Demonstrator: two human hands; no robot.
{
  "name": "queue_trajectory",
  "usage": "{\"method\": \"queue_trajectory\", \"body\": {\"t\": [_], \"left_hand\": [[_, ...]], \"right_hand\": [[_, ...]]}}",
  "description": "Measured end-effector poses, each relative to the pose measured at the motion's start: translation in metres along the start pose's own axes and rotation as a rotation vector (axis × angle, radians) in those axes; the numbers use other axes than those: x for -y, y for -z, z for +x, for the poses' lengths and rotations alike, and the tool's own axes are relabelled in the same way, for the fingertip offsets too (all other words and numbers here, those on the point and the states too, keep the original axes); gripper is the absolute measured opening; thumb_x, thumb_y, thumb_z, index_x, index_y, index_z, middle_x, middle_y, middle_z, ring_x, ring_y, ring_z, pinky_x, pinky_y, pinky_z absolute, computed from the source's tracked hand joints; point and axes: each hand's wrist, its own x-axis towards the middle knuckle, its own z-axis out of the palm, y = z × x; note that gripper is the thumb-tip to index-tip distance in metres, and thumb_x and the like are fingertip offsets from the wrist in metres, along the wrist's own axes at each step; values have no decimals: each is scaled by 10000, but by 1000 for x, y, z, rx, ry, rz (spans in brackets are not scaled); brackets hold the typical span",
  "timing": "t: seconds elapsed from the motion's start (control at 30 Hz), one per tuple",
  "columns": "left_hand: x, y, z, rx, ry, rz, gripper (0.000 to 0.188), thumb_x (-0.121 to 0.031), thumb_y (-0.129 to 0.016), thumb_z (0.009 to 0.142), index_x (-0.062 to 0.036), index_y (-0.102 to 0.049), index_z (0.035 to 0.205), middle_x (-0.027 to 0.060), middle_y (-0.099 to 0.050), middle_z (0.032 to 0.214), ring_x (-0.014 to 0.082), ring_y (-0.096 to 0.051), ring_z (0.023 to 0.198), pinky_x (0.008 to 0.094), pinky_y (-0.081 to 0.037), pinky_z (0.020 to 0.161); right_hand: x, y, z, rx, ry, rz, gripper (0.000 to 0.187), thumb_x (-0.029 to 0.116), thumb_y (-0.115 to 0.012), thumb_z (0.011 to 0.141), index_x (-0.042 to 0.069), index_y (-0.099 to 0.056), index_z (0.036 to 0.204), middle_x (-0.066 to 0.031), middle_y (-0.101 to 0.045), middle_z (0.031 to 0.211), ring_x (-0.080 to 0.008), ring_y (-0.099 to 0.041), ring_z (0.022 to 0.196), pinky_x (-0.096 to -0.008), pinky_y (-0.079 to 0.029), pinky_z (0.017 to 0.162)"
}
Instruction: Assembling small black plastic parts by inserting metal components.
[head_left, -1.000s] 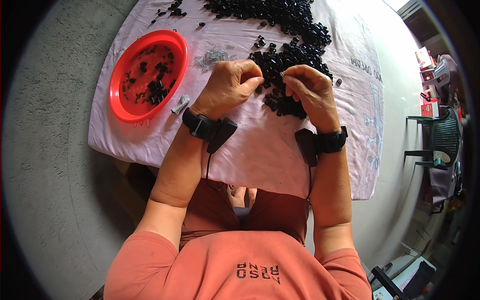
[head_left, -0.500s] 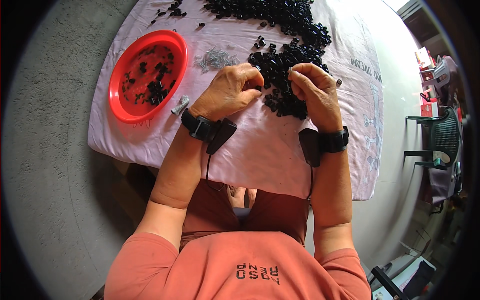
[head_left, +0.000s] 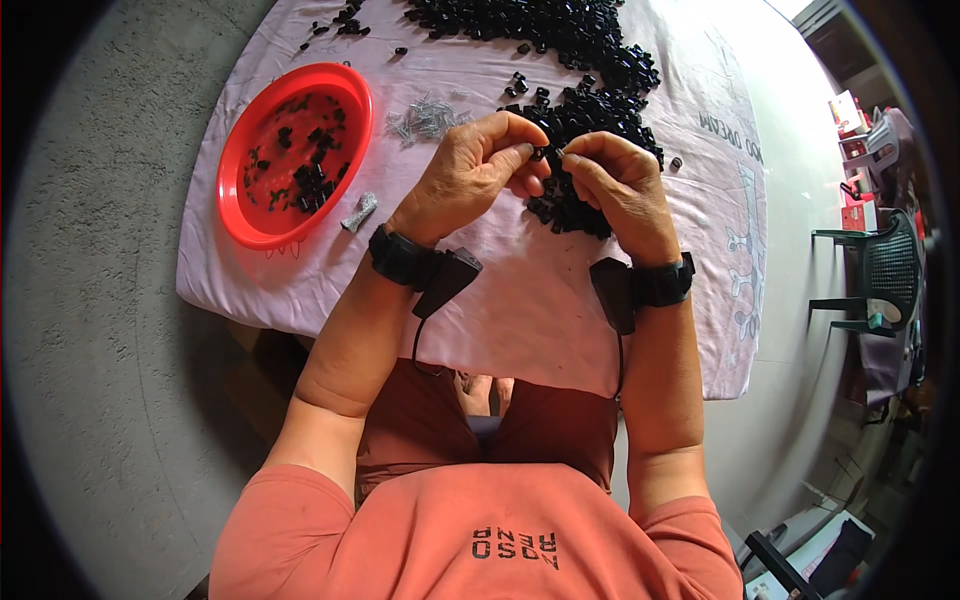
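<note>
My left hand (head_left: 478, 172) is closed, with a small black plastic piece (head_left: 538, 153) pinched between thumb and forefinger. Just to its right, my right hand (head_left: 622, 185) is closed in a pinch too, on a tiny pale pin that barely shows at the fingertips. A narrow gap separates the two sets of fingertips. Behind and below them spreads a pile of similar black pieces (head_left: 600, 110). Left of my left hand lies a small heap of clear or silvery pins (head_left: 428, 118).
A red basin (head_left: 232, 205) with black pieces in it stands at the table's left. Near it lies a small crumpled silvery wrap (head_left: 360, 212). A pale pink cloth (head_left: 500, 310) covers the table. On the floor to the right stands a green chair (head_left: 885, 265).
My left hand has lifted off the pile's edge and moved right with a black piece in its fingers. My right hand has shifted slightly left, so the fingertips are closer together.
</note>
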Motion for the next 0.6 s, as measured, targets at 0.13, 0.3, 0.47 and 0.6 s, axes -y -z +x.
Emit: {"method": "queue_trajectory", "body": {"t": [0.13, 0.3, 0.47, 0.6], "left_hand": [[0, -7, 2, -25, -8, 21, 157, -44, -523, 1004, 3, -603, 1130, 73, -683, 913, 108, -656, 779, 247, -561, 728], [-1, -6, 2, -50, -30, 33, 147, -47, -529, 1004, -2, -609, 1119, 58, -678, 880, 90, -643, 757, 232, -552, 708], [-3, -10, 2, -93, -68, 56, 115, -35, -536, 995, -2, -635, 1045, 36, -661, 817, 67, -611, 690, 218, -535, 653], [-3, -11, 2, -90, -63, 72, 119, -30, -542, 991, -4, -648, 1037, 29, -662, 817, 61, -606, 694, 214, -531, 660]], "right_hand": [[-1, 0, 0, 12, 3, 5, 107, 68, -650, 923, -17, -683, 979, 13, -648, 794, -29, -546, 666, -182, -452, 595], [-4, 2, 0, 19, 0, -7, 113, 74, -652, 921, -18, -680, 979, 11, -646, 795, -30, -546, 651, -180, -445, 580], [-4, 0, 0, 15, 4, -36, 109, 73, -652, 918, -19, -678, 970, 12, -639, 777, -33, -547, 632, -182, -439, 561], [-3, 0, 0, 13, -11, -48, 109, 77, -655, 916, -17, -677, 968, 8, -640, 761, -38, -559, 618, -186, -444, 547]]}}
